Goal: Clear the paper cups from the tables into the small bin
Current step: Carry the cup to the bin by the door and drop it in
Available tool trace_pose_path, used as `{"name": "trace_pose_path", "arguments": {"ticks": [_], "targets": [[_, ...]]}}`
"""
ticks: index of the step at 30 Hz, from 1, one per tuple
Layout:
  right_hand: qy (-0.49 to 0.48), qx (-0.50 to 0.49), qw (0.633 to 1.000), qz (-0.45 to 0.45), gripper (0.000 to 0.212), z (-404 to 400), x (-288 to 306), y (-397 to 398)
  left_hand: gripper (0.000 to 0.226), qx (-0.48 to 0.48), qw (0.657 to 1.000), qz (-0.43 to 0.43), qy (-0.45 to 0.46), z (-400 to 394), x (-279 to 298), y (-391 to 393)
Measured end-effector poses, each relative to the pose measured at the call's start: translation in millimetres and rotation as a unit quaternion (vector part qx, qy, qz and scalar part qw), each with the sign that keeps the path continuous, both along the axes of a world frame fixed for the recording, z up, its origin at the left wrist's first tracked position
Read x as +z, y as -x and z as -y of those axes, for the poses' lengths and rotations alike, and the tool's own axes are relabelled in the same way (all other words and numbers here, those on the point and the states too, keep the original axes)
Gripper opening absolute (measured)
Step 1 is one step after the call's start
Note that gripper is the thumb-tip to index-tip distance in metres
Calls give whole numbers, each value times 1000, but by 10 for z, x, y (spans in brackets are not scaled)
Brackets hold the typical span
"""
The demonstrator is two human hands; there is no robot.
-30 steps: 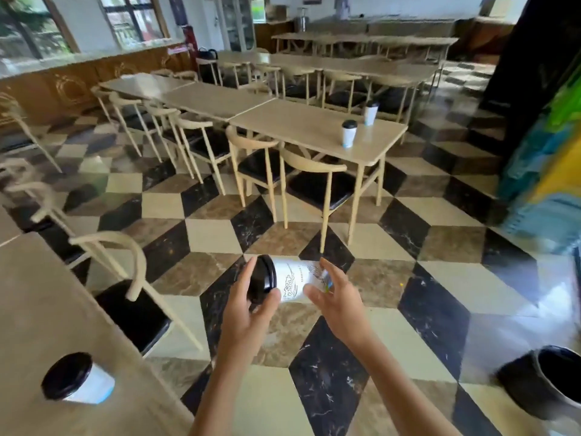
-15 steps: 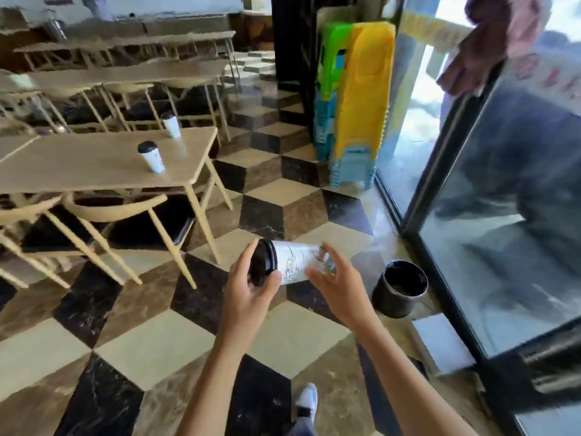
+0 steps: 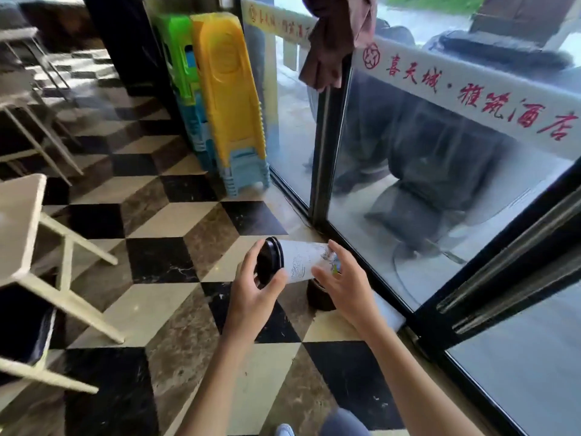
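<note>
I hold a white paper cup with a black lid sideways between both hands, at centre frame. My left hand grips the black lid end, fingers curled round its rim. My right hand cups the bottom end. Directly below and behind the cup, on the floor by the glass door, stands the small black bin, mostly hidden by my right hand and the cup.
A glass sliding door with a black frame runs along the right. Stacked yellow, green and blue plastic stools stand beside it. A pale table corner and a chair are on the left. The floor is chequered tile.
My view has swung right, toward the door. The tables and their cups have left the frame. The bin now lies under the cup, which stays in both hands.
</note>
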State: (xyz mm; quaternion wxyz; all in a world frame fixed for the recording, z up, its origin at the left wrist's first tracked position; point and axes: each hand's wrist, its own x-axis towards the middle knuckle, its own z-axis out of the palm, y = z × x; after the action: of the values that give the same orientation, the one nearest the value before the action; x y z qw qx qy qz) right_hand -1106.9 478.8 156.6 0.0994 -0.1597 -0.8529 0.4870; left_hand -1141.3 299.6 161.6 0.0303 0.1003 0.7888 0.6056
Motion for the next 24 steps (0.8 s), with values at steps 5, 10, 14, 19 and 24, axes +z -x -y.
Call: {"name": "trace_pose_path", "arguments": {"ticks": [5,10,14,19,24], "targets": [[-10,-49,999,0,67,-495,-105,319,63,-64,998,22,3,-537,-95,544],[-13,-73,997,0,68,-1058,-265,861,67,-91,995,34,20,-1125,-202,1153],[1,-76,997,8,66,-1510,-420,1378,65,-88,994,55,25,-1581,-307,1687],[7,-74,997,37,65,-2021,-611,1942,65,-86,992,84,40,-2074,-452,2237],[37,-90,992,76,65,-2340,-852,2393,67,-95,986,128,49,-2403,-688,2744]]}}
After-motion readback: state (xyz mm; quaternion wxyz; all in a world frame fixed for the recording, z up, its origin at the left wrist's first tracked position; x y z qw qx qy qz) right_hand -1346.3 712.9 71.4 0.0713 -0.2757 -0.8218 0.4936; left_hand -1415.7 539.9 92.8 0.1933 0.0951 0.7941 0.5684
